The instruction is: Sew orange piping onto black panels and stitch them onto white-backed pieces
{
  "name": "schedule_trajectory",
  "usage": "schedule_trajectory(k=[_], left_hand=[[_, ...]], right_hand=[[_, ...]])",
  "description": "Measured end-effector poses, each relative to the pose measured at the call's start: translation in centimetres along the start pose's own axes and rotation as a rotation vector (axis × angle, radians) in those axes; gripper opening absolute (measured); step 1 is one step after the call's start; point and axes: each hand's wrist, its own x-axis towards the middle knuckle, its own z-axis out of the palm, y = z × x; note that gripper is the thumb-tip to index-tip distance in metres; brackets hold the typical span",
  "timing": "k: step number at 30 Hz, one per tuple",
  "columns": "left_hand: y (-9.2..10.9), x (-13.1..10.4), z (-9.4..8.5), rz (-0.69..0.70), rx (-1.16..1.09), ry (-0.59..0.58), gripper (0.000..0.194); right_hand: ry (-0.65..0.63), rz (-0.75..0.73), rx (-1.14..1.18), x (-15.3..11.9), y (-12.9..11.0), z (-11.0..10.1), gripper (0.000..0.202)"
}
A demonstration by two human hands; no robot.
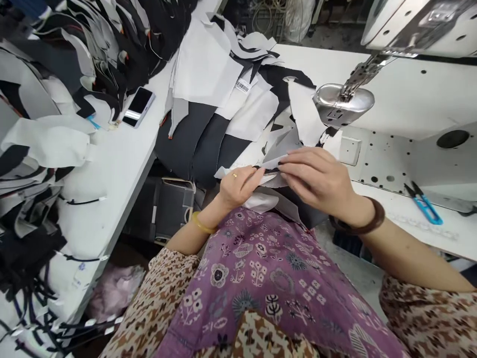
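Between my two hands is a fabric piece (274, 163) in white and grey with a dark edge, held just above my lap. My left hand (238, 186) pinches its left end between thumb and fingers. My right hand (316, 179) is closed on the other end, fingers bent over the edge. Loose white and black folds hang below. Just beyond my right hand stands the sewing machine's metal arm end (343, 102), with a white cloth flap (305, 112) leaning beside it. Black and white cut panels (208, 134) lie layered to the left of the fabric.
A phone (138, 107) lies on the left white table, near heaped fabric pieces (100, 44). Blue-handled thread snips (425, 204) rest on the right of the machine table. Black ties (84, 201) stick out over the left table. A barcode label (243, 85) sits on the panels.
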Motion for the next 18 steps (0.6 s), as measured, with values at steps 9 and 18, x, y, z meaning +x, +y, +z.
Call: schedule_trajectory(k=[9,18], left_hand=[[1.0,-0.3,-0.1,0.099,-0.042,-0.014,0.010],[2.1,-1.0,-0.6,0.059,-0.159,-0.202,0.015]], right_hand=[[-0.358,0.365,0.233,-0.9,0.9,1.3,0.027],[-0.585,0.455,0.574,1.4,2.7,2.2,0.017]])
